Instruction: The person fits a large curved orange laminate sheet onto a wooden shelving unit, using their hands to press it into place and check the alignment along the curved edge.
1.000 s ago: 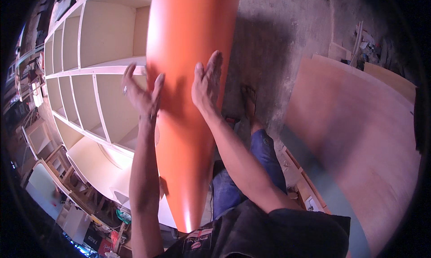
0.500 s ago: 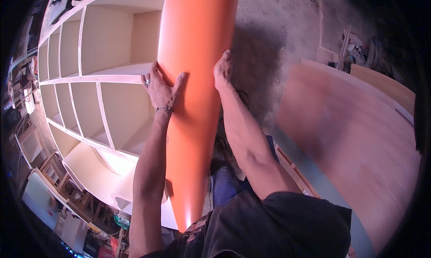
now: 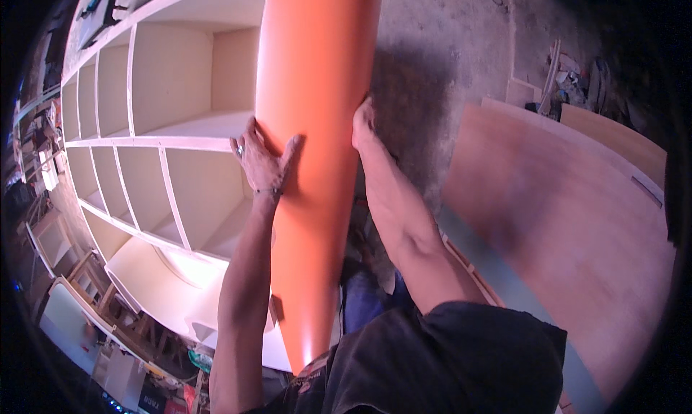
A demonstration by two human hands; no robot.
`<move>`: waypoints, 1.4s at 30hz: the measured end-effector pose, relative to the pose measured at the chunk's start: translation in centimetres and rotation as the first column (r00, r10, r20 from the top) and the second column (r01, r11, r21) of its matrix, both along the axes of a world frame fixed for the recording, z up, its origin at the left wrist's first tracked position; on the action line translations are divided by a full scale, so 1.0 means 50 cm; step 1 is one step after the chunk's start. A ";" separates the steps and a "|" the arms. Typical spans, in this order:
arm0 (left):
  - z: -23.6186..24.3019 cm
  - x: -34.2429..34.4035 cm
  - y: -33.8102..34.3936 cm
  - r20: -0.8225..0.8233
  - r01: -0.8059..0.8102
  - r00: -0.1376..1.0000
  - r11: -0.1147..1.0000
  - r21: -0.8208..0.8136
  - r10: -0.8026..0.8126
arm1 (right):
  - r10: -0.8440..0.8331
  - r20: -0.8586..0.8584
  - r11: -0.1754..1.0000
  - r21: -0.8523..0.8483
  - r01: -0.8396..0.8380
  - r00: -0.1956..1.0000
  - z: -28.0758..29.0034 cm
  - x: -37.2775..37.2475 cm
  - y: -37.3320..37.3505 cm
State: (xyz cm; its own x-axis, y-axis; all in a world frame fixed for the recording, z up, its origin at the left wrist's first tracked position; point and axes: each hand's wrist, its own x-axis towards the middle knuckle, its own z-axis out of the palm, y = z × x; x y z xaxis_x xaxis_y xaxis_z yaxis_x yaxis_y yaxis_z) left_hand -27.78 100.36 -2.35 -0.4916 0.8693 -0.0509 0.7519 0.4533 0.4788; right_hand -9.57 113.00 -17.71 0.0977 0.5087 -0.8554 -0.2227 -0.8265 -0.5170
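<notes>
A long, glossy orange board [image 3: 310, 190] with a tapered lower end runs vertically through the middle, its lower tip near my dark shirt. My left hand [image 3: 263, 158] grips its left edge, thumb on the orange face and the other fingers at the rim, with a ring and a thin bracelet. My right hand [image 3: 362, 126] holds the right edge, its fingers wrapped round the side and partly hidden. Just left of the board stands a pale cabinet [image 3: 168, 79] with open compartments.
A large plywood sheet [image 3: 548, 241] lies at the right, with a thin bluish strip along its left side. Clutter and offcuts [image 3: 577, 82] sit at the upper right on the concrete floor [image 3: 447, 46]. Stools, panels and boxes [image 3: 72, 320] crowd the lower left.
My hands have gone from loosely beside the board's edges to gripping them. Board and hands have shifted rightward, and over the last half second the hands moved slightly down in view.
</notes>
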 end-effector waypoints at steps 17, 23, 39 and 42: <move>-0.034 -0.009 -0.054 -0.028 -0.040 0.999 0.999 0.026 0.041 | 0.136 0.137 0.991 -0.012 -0.136 0.981 -0.038 0.028 -0.155; -0.022 0.006 -0.036 -0.052 -0.047 0.997 0.999 0.008 0.048 | -0.017 -0.064 0.999 0.050 0.020 0.998 -0.037 -0.003 -0.039; -0.021 -0.003 -0.051 -0.031 -0.059 0.998 0.998 -0.015 0.059 | 0.397 0.546 0.883 -0.007 -0.469 0.738 0.084 -0.005 -0.076; -0.028 -0.016 -0.040 -0.052 -0.066 0.996 0.998 -0.001 0.065 | 0.257 0.300 0.964 -0.009 -0.266 0.919 0.108 0.000 -0.035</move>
